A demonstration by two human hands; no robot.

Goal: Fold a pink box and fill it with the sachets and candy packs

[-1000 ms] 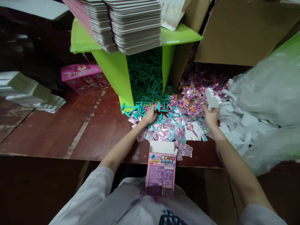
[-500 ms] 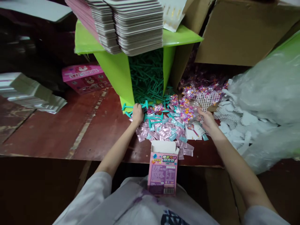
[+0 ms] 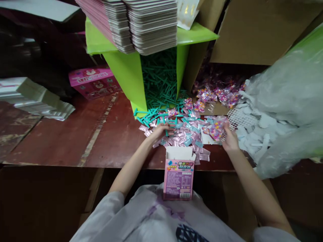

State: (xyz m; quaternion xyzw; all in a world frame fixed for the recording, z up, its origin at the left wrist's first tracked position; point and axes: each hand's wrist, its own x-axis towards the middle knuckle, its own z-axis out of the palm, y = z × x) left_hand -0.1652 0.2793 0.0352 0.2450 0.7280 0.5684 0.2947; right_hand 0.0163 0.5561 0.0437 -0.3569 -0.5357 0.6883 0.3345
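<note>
Two bare hands work over a heap of small packets on a dark red counter (image 3: 50, 141), where an open pink box (image 3: 178, 174) stands upright at the near edge against the person's lap, its top flap raised. Left hand (image 3: 161, 130) rests among the pink and blue sachets (image 3: 185, 136), fingers (image 3: 169, 127) curled around what looks like one of the teal plastic sticks (image 3: 151, 116) that spill from the green bin (image 3: 126, 72) behind; whether the stick is truly gripped cannot be told for certain. Right hand (image 3: 229, 139) is closed on a clear bag of coloured beads (image 3: 217, 127), pinched at its near edge and lifted just above the heap, beside a white pegboard grid (image 3: 239, 118) and the crumpled plastic sheeting (image 3: 290, 101). More bead bags (image 3: 219, 94) lie farther back under a cardboard flap (image 3: 259, 32), and stacks of flat box blanks (image 3: 148, 25) sit on the bin's top. Judged from the layout, packing goes best if each piece is brought straight over the box's mouth and dropped in flat, the bag eased past the raised flap so it does not snag, with the box braced against the lap so it does not tip off the edge
</note>
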